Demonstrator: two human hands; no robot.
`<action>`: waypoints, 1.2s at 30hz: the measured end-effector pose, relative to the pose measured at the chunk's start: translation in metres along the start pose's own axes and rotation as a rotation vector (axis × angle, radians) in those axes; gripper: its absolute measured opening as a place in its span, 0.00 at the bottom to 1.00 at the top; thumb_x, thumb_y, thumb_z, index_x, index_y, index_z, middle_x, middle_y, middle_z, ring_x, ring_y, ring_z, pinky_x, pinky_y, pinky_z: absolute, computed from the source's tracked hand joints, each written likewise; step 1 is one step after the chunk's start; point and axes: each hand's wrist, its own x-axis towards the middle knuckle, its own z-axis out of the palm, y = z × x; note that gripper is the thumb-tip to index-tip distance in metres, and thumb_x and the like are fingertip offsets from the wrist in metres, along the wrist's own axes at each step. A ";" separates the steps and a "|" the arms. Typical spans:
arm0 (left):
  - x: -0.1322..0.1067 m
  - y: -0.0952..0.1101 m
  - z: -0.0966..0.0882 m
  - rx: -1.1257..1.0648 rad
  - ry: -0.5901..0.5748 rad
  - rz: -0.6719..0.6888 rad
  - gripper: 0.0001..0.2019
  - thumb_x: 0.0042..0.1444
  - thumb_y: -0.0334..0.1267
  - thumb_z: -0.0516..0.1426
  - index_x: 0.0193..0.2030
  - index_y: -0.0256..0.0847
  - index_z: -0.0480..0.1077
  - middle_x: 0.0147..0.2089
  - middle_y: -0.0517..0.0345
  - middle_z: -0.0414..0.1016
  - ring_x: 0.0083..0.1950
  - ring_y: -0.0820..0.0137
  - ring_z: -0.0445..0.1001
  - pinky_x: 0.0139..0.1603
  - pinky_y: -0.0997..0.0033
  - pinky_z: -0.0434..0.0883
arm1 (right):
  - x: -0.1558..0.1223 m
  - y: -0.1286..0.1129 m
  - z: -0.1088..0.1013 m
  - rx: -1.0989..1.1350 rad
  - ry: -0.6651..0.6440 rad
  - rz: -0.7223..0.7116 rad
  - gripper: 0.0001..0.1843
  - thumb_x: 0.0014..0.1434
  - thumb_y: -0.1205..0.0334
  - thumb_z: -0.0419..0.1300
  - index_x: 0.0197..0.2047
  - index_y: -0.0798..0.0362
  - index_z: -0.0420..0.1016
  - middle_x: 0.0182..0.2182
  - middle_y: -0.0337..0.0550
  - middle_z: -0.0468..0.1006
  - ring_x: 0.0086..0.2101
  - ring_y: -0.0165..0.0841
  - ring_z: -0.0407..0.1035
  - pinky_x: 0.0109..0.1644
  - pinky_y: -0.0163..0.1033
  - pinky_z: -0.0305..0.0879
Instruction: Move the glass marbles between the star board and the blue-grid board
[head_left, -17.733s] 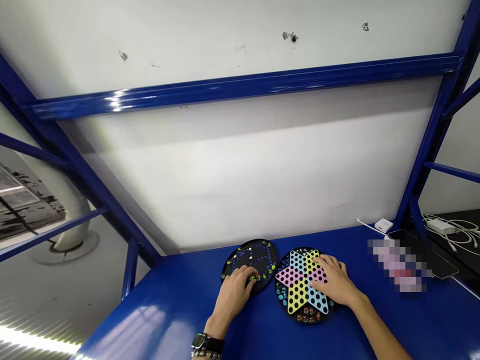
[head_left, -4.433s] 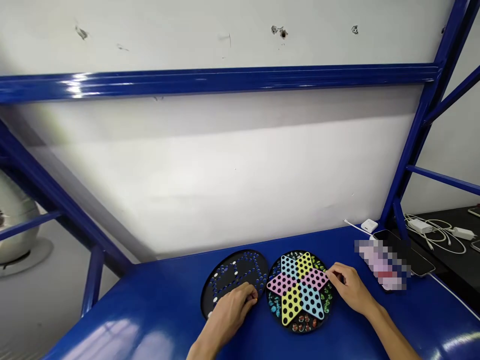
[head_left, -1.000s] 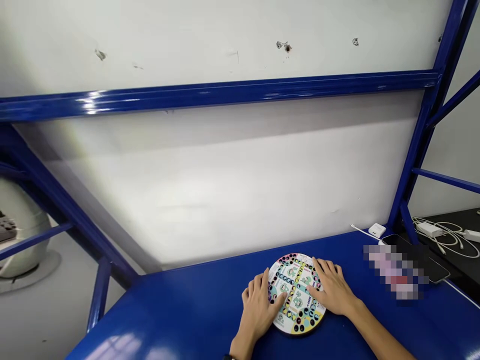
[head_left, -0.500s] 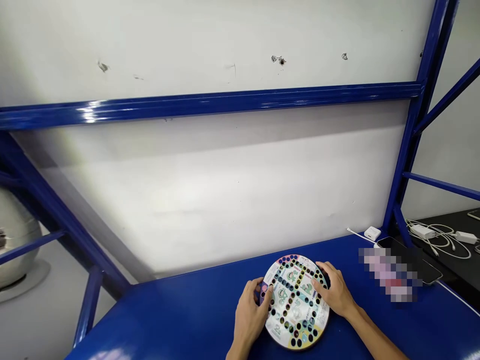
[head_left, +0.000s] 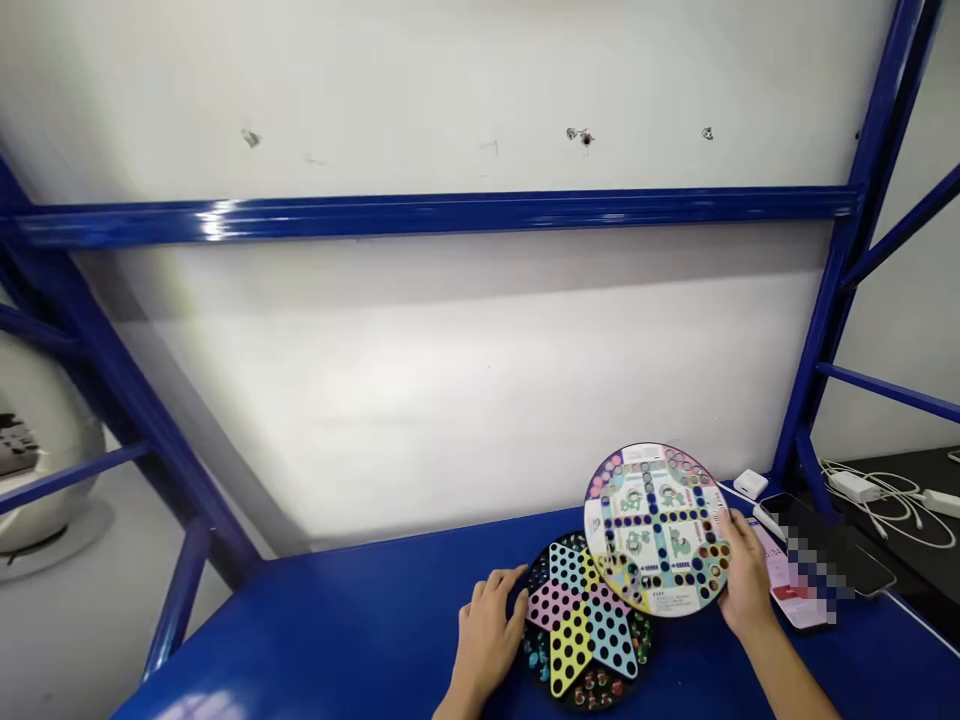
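A round board with holes and printed cartoon figures (head_left: 660,530) is raised and tilted in my right hand (head_left: 746,575), which grips its right edge. Below and left of it, a Chinese checkers board (head_left: 570,650) lies on the blue table, its star in yellow, pink and light blue. Coloured marbles (head_left: 596,688) fill the black pockets between the star points. The raised board hides the upper right of the star. Against the left rim of the Chinese checkers board rests my left hand (head_left: 487,630), fingers apart and not wrapped round it.
Two phones lie right of the boards, a pink-screened one (head_left: 795,590) and a dark one (head_left: 847,555). A white charger (head_left: 750,484) and cable sit behind them. More white cables (head_left: 892,500) lie on a black surface. Blue frame posts (head_left: 817,340) border the blue table (head_left: 337,630).
The printed round board has been lifted off by my right hand, up and to the right, uncovering the star board and marbles. My left hand has let go of the printed board.
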 end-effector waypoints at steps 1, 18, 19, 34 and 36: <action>0.000 -0.001 -0.001 0.011 -0.034 0.006 0.22 0.66 0.45 0.45 0.59 0.52 0.72 0.57 0.53 0.76 0.59 0.58 0.71 0.58 0.52 0.67 | 0.003 -0.002 -0.005 -0.074 0.067 -0.093 0.26 0.55 0.35 0.63 0.39 0.50 0.73 0.33 0.43 0.82 0.35 0.42 0.77 0.38 0.42 0.73; 0.001 0.003 -0.038 0.028 -0.175 -0.174 0.20 0.59 0.35 0.46 0.53 0.46 0.72 0.38 0.59 0.76 0.40 0.66 0.76 0.35 0.73 0.64 | -0.005 0.017 -0.015 -1.427 -0.591 -0.309 0.25 0.57 0.53 0.61 0.57 0.48 0.77 0.59 0.50 0.72 0.59 0.51 0.63 0.61 0.55 0.61; 0.001 0.004 -0.039 0.039 -0.175 -0.164 0.19 0.59 0.34 0.46 0.51 0.46 0.72 0.36 0.60 0.75 0.38 0.67 0.75 0.34 0.73 0.63 | -0.007 0.015 -0.013 -1.402 -0.581 -0.303 0.25 0.56 0.52 0.62 0.55 0.48 0.78 0.59 0.51 0.72 0.59 0.52 0.63 0.61 0.55 0.60; -0.005 0.009 -0.017 0.151 -0.128 -0.089 0.11 0.60 0.31 0.44 0.44 0.45 0.64 0.26 0.65 0.68 0.31 0.68 0.70 0.31 0.72 0.56 | -0.051 -0.003 0.028 -1.353 -0.963 -0.285 0.08 0.53 0.66 0.60 0.36 0.48 0.78 0.36 0.42 0.80 0.37 0.36 0.74 0.38 0.36 0.63; -0.006 0.011 -0.017 0.146 -0.129 -0.088 0.11 0.60 0.31 0.44 0.45 0.45 0.64 0.26 0.65 0.68 0.31 0.68 0.71 0.31 0.72 0.56 | -0.052 -0.008 0.037 -1.455 -0.988 -0.309 0.08 0.50 0.71 0.60 0.29 0.49 0.78 0.31 0.42 0.80 0.33 0.37 0.75 0.35 0.36 0.61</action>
